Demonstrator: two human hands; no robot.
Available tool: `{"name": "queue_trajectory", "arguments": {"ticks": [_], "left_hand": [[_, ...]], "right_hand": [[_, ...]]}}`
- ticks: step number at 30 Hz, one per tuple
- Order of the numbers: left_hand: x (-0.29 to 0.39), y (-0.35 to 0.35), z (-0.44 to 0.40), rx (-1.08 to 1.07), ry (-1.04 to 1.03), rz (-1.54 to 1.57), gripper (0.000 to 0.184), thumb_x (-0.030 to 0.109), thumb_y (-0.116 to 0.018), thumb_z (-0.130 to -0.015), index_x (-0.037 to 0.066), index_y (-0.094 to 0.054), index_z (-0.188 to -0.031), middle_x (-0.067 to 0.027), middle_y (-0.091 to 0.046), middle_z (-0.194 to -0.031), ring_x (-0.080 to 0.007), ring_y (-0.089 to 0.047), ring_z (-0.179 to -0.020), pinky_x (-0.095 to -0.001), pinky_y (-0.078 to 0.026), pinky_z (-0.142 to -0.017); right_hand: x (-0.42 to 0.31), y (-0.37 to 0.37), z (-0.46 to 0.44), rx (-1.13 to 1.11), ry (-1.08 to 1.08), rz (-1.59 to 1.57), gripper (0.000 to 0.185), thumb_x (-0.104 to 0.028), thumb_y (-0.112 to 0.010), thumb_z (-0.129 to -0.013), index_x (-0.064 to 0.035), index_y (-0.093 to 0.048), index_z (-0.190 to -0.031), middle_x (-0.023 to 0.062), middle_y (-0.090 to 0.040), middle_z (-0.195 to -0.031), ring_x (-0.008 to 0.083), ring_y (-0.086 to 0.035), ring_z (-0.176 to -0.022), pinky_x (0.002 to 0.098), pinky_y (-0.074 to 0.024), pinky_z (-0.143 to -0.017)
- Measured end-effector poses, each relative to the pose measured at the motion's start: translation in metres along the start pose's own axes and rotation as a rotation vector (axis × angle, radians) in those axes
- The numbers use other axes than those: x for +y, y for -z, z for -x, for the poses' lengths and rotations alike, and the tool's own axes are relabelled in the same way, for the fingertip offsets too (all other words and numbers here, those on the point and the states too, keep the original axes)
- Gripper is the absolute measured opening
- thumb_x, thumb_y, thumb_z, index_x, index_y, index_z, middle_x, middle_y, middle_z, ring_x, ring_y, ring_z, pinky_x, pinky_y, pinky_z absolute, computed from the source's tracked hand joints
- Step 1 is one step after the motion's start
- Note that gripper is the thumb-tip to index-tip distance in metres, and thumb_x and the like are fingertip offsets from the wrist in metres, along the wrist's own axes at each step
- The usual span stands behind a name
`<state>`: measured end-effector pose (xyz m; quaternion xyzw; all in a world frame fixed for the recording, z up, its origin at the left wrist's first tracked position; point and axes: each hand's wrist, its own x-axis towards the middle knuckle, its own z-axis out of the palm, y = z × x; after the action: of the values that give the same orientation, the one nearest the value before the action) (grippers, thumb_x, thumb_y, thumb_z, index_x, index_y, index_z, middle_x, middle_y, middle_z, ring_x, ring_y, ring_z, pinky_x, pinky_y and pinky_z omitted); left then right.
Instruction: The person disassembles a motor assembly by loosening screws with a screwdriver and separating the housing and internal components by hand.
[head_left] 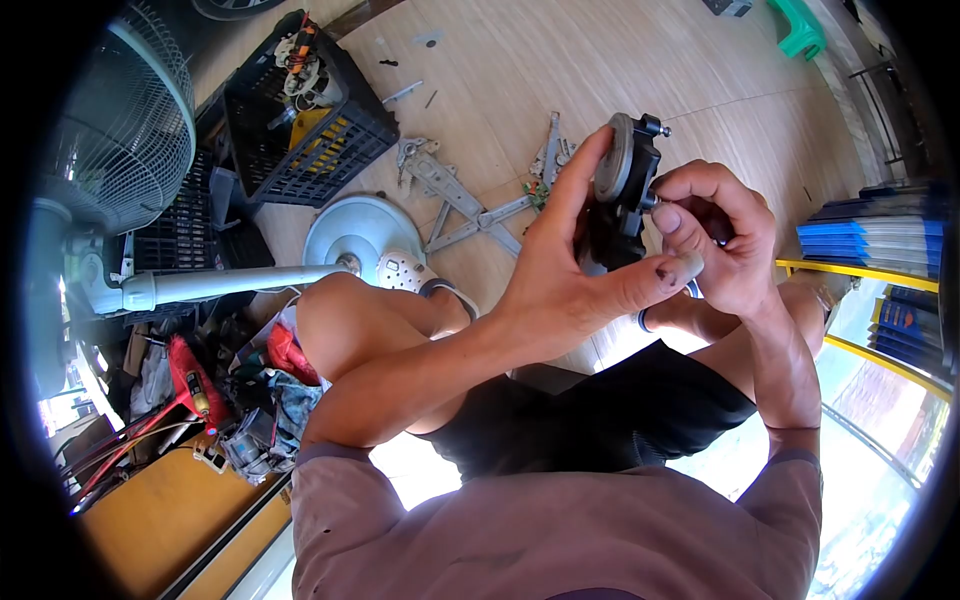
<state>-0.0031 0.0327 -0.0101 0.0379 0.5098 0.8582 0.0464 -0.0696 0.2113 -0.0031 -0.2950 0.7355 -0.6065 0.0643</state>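
Two hands met at one black part (630, 200), raised above the floor (530, 60). The left hand (565, 270) gripped it; the right hand (735, 235) was narrow at its edge, though whether it pinched anything I could not tell. One black crate (335, 160) contained a yellow object (308, 128) among mixed parts (312, 85). Beside one round fan base (350, 228) lay one crossed metal bracket (463, 203).

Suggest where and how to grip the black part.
Probably best: hold the black part by its broad body beside the round grey disc, coming from the person's left. The left hand cups that side; the opposite edge has a jutting pin, and the right hand has its fingertips there.
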Motion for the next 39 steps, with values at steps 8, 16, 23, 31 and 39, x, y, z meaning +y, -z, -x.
{"name": "queue_trajectory", "arguments": {"ticks": [8, 16, 23, 31, 39], "left_hand": [[-0.0006, -0.0002, 0.0003, 0.023, 0.042, -0.021, 0.103, 0.007, -0.079, -0.079, 0.004, -0.012, -0.157, -0.0091, -0.054, -0.116, -0.0142, -0.053, -0.099, -0.0298, -0.047, -0.088], [-0.0031, 0.0014, -0.0006, 0.016, 0.026, -0.036, 0.103, 0.012, -0.080, -0.080, 0.004, -0.012, -0.157, -0.0099, -0.054, -0.118, -0.0145, -0.054, -0.100, -0.0298, -0.047, -0.089], [-0.0001, 0.0005, -0.0010, 0.012, 0.025, -0.009, 0.106, 0.025, -0.084, -0.081, -0.007, -0.012, -0.152, -0.0135, -0.048, -0.134, -0.0194, -0.050, -0.122, -0.0328, -0.042, -0.103], [-0.0015, 0.0000, -0.0009, 0.009, 0.041, -0.047, 0.103, 0.012, -0.080, -0.081, 0.005, -0.012, -0.157, -0.0078, -0.053, -0.111, -0.0129, -0.053, -0.096, -0.0276, -0.047, -0.084], [-0.0003, 0.0006, -0.0007, 0.007, 0.026, -0.043, 0.108, 0.026, -0.085, -0.081, -0.006, -0.011, -0.153, -0.0139, -0.047, -0.133, -0.0195, -0.051, -0.120, -0.0325, -0.042, -0.103]], "right_hand": [[0.0015, 0.0016, -0.0001, -0.021, -0.030, 0.007, 0.013, -0.007, -0.071, -0.091, -0.0010, -0.065, -0.102, -0.0002, -0.063, -0.076, 0.0024, -0.051, -0.060, 0.0188, -0.0371, -0.052], [0.0021, 0.0028, -0.0017, -0.014, 0.015, 0.015, 0.013, -0.003, -0.071, -0.090, -0.0019, -0.065, -0.102, -0.0003, -0.064, -0.079, 0.0016, -0.052, -0.060, 0.0182, -0.0380, -0.052], [-0.0056, -0.0049, -0.0005, 0.092, -0.048, -0.085, 0.011, -0.009, -0.069, -0.093, -0.0015, -0.066, -0.100, 0.0006, -0.064, -0.077, 0.0022, -0.052, -0.060, 0.0187, -0.0382, -0.051], [-0.0007, 0.0035, -0.0026, -0.060, -0.082, -0.054, 0.017, -0.018, -0.066, -0.097, -0.0008, -0.066, -0.096, 0.0010, -0.063, -0.072, 0.0054, -0.055, -0.059, 0.0205, -0.0420, -0.052], [0.0001, 0.0009, -0.0020, -0.056, -0.115, -0.134, 0.013, -0.013, -0.068, -0.095, -0.0009, -0.065, -0.098, 0.0006, -0.063, -0.078, 0.0052, -0.056, -0.064, 0.0202, -0.0439, -0.056]]}}
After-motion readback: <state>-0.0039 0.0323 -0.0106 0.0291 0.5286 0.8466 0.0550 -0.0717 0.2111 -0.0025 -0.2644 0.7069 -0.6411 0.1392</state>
